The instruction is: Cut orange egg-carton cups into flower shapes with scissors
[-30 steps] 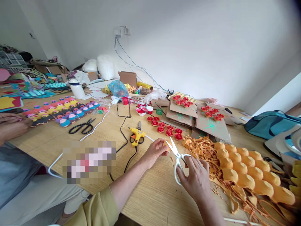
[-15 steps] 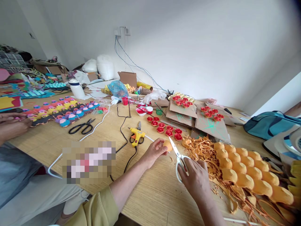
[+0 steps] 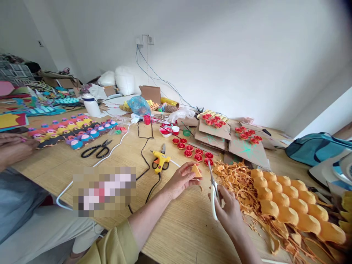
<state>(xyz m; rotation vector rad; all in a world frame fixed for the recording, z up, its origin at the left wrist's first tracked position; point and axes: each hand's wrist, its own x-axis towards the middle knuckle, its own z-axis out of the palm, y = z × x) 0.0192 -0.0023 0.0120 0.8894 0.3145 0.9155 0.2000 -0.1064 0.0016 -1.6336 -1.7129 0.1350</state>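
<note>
Pinched in the fingers of my left hand [image 3: 181, 180] is an orange egg-carton cup [image 3: 196, 171], turned so that it looks like a pointed piece. My right hand [image 3: 228, 206] grips white-handled scissors [image 3: 212, 183], whose blades point up and away, a little right of the cup and apart from it. To the right lies a heap of orange carton scraps [image 3: 238, 185], beside rows of orange egg-carton cups [image 3: 284, 198]. Several red paper roses [image 3: 189, 148] lie on the table beyond my hands.
A yellow glue gun [image 3: 161, 161] and black-handled scissors [image 3: 96, 149] lie left of my hands, with cords between them. Cardboard sheets [image 3: 211, 139] carrying more roses stand behind. At far left a co-worker's hands [image 3: 16, 148] are near painted carton figures [image 3: 73, 132]. A teal bag [image 3: 316, 148] sits at right.
The cup has turned in my left fingers. My right hand has drawn the scissors slightly right, away from the cup, and rotated them so the blades look closer together.
</note>
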